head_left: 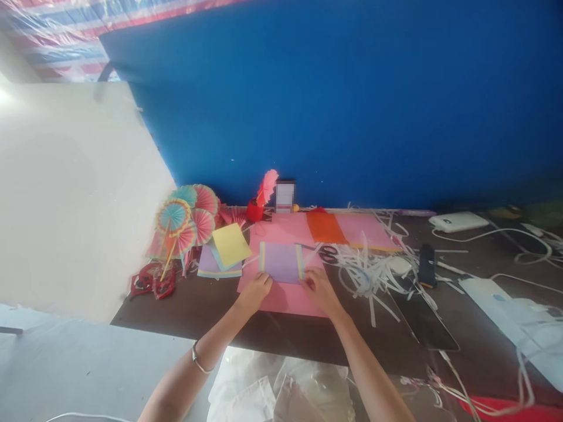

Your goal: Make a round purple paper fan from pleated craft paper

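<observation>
a purple sheet (281,262) is touched at seven o'clock by the left hand (255,293), at four by the right hand (321,292), both curled; whether pinched cannot be told.

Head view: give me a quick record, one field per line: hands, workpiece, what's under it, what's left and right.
left_hand: left hand at near-left corner of purple sheet
right_hand: right hand at its near-right corner
grip: unclear, both hands
workpiece: purple sheet, yellow and pale-blue bands along left and right edges
under_it: pink paper on dark table
left_side: yellow sheet, pleated paper fans
right_side: scissors, tangled white strips
</observation>
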Motion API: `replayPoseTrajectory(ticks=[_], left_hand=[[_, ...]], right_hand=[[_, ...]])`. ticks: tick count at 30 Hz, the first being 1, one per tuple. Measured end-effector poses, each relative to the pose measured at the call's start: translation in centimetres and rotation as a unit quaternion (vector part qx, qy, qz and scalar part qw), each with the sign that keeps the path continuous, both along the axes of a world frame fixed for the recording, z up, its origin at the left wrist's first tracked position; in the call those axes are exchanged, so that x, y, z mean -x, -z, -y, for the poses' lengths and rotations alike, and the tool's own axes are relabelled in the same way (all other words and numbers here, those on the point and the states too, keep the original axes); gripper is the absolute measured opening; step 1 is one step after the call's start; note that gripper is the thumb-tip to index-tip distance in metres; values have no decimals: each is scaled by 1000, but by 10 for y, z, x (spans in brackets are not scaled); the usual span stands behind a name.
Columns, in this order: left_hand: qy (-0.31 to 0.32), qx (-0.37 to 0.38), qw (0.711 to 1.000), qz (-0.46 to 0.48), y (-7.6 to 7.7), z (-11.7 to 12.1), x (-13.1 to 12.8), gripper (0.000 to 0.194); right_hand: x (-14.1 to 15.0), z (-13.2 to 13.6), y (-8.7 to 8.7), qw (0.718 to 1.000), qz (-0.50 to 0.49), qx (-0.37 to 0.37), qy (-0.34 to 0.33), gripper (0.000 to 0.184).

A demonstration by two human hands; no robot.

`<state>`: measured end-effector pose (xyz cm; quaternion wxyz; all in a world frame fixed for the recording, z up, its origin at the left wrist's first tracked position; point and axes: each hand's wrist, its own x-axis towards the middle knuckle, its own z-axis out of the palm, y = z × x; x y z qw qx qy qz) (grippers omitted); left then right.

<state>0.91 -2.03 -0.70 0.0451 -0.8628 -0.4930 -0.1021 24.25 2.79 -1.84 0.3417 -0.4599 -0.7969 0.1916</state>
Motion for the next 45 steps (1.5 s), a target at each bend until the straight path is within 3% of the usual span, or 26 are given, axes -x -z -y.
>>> replayPoseTrajectory(ticks=[4, 9, 16, 19, 21, 24, 27, 31, 38, 45], left_hand=[[-20, 5, 998, -67, 7, 2, -4, 37], [-34, 39, 998, -35, 20, 10, -10, 44], [0, 63, 998, -11, 6, 22, -20, 51], [-3, 55, 998, -1, 6, 24, -21, 57], [-1, 54, 999, 1, 8, 24, -22, 59], [11, 56, 998, 8, 10, 24, -22, 59], [29, 53, 998, 27, 6, 25, -22, 59], [33, 56, 997, 43, -2, 26, -21, 58], [2, 71, 996, 62, 6, 27, -18, 61], [-30, 57, 996, 56, 8, 29, -13, 61]], right_hand=[[1, 2, -1, 1000, 6, 1, 3, 21], [2, 3, -4, 1000, -4, 1, 0, 20], [-6, 3, -6, 999, -35, 8, 9, 9], [-7, 7, -13, 999, -16, -28, 43, 13], [-1, 17, -20, 995, 10, -77, 61, 17], [24, 39, -29, 990, 68, -116, 33, 27], [52, 62, -32, 986, 132, -93, -46, 37], [68, 76, -27, 985, 152, -77, -21, 43], [46, 74, -18, 982, 178, -67, 19, 43], [26, 72, -12, 979, 195, -68, 5, 48]])
